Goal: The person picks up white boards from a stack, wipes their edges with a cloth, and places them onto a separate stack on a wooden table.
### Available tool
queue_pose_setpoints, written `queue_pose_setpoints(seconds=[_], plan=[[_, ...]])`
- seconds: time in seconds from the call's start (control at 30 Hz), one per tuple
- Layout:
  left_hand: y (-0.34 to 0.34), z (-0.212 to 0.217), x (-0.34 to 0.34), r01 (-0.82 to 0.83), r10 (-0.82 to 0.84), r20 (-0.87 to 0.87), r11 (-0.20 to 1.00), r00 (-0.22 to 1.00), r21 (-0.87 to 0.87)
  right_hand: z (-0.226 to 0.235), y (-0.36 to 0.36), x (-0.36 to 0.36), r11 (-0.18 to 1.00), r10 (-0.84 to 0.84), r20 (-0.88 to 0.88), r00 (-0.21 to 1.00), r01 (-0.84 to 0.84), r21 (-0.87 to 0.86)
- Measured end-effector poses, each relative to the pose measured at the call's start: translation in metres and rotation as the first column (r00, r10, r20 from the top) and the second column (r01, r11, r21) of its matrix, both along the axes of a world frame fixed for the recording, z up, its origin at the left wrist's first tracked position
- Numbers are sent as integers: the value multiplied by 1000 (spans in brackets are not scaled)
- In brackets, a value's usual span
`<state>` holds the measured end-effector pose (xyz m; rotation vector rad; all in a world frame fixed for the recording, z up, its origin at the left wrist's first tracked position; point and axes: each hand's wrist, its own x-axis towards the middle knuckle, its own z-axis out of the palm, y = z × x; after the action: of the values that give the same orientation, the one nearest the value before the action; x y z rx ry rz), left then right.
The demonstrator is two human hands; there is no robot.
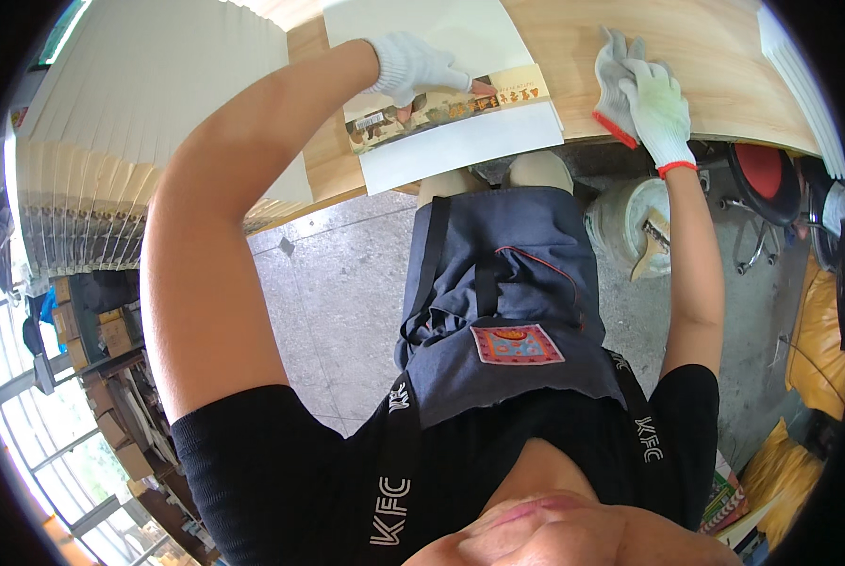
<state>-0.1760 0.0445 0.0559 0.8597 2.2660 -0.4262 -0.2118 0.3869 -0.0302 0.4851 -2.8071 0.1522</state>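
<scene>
Wood bench (705, 66), white sheet (470, 141) overhanging its edge.
My left hand (413, 68) presses fingertips on the printed strip (441, 108), pinning it; right hand (654, 104) lies open, flat on spare glove (613, 85).

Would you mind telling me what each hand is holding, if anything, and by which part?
Neither hand grips anything. The left hand presses its fingertips on the printed strip across the white sheet. The right hand rests on a spare grey glove on the wooden table.
</scene>
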Motion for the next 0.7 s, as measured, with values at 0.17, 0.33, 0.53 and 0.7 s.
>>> queue_pose_setpoints(seconds=[0.17, 0.33, 0.53, 0.7], plan=[[2, -1, -13, 12, -10, 33, 997, 999, -81, 1, -10, 13, 717, 471, -352, 809, -584, -381], [-12, -9, -18, 116, -116, -13, 983, 993, 140, 12, -70, 9, 587, 800, -199, 566, -807, 65], [-25, -26, -23, 124, -93, -88, 867, 992, 483, -5, -181, 45, 416, 894, -243, 377, -900, 132], [-6, -9, -18, -379, 338, 178, 756, 924, 534, -20, -279, 105, 489, 859, -173, 482, -872, -1]])
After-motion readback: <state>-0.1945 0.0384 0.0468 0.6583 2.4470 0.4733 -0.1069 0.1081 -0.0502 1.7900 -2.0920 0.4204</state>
